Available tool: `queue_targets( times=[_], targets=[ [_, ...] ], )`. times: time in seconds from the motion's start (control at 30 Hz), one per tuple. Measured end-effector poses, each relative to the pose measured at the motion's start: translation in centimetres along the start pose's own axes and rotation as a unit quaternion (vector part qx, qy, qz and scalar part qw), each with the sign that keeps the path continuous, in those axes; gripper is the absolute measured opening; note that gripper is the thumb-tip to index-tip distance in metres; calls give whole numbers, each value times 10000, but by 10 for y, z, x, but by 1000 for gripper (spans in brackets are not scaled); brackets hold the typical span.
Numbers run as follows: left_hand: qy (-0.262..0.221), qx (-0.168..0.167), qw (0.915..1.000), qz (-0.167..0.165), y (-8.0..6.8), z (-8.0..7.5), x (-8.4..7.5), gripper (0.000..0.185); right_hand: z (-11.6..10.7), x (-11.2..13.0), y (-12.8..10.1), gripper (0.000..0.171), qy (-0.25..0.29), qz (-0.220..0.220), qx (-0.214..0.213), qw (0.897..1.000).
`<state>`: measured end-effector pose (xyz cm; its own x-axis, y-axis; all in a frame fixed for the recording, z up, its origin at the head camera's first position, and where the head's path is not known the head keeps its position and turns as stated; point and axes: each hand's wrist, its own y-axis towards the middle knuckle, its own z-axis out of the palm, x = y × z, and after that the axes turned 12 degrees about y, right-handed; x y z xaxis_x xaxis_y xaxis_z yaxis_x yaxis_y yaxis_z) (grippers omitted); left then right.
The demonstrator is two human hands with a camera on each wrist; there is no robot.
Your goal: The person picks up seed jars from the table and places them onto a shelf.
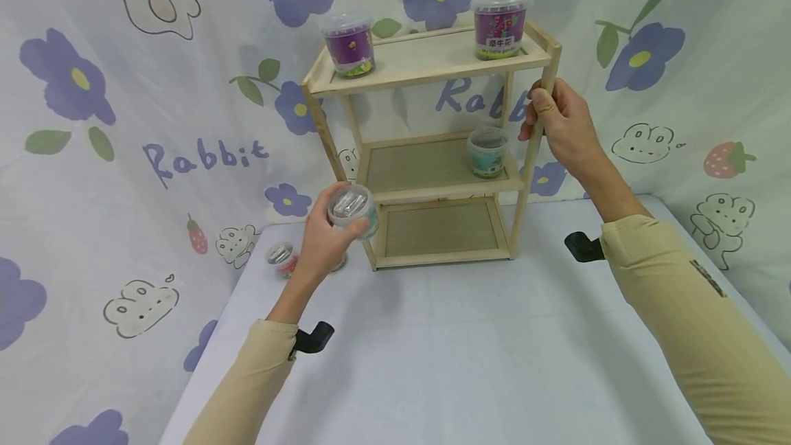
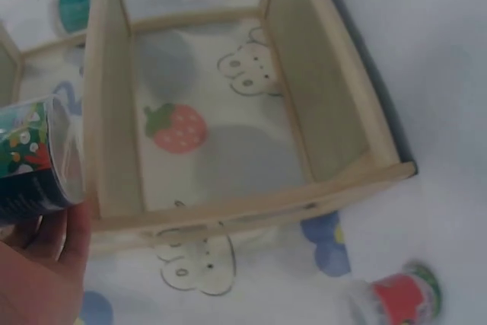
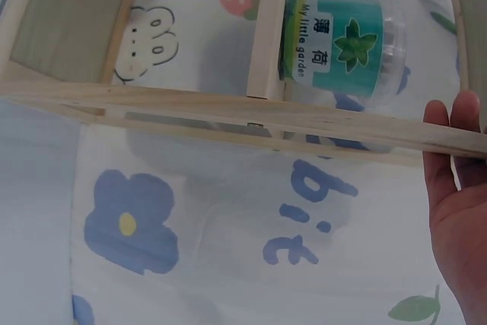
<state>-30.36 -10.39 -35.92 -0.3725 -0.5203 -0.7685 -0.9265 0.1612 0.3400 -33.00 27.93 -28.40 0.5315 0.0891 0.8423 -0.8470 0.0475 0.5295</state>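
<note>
The cup (image 1: pixel 353 206) is in the left hand (image 1: pixel 321 235), fingers and thumb curled round it, lid up, axis roughly upright. It lies by the left post (image 1: pixel 324 130) of the rack (image 1: pixel 426 60), near the middle shelf's (image 1: pixel 417 167) left end. The right hand (image 1: pixel 565 122), farther off, grips the right post (image 1: pixel 533 156); a second cup (image 1: pixel 487 153) stands at that shelf's right end.

Head and nearer wrist views share the shelf (image 1: pixel 423 165)

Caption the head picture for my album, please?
Left hand holds a round, clear plastic tub; right hand grips a pale three-tier wooden shelf.
</note>
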Motion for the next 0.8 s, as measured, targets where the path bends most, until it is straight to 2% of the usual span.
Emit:
queue_targets(
  times=[0.2,0.37,0.5,0.67,0.8],
  targets=[
    [-262,224,9993,166,15,9,-16,71,-1,-1,0,16,198,-30,-26,9998],
    [-238,165,9992,268,26,15,-22,72,1,-2,1,17,446,-123,17,9989],
    [-154,71,9993,320,35,19,-23,72,2,-3,1,16,355,-154,26,9992],
    [-76,-68,9996,260,48,25,-25,72,1,-4,1,15,239,-221,54,9995],
    [31,-128,9999,91,58,32,-28,74,0,-3,1,15,263,-184,17,9995]
  ],
)
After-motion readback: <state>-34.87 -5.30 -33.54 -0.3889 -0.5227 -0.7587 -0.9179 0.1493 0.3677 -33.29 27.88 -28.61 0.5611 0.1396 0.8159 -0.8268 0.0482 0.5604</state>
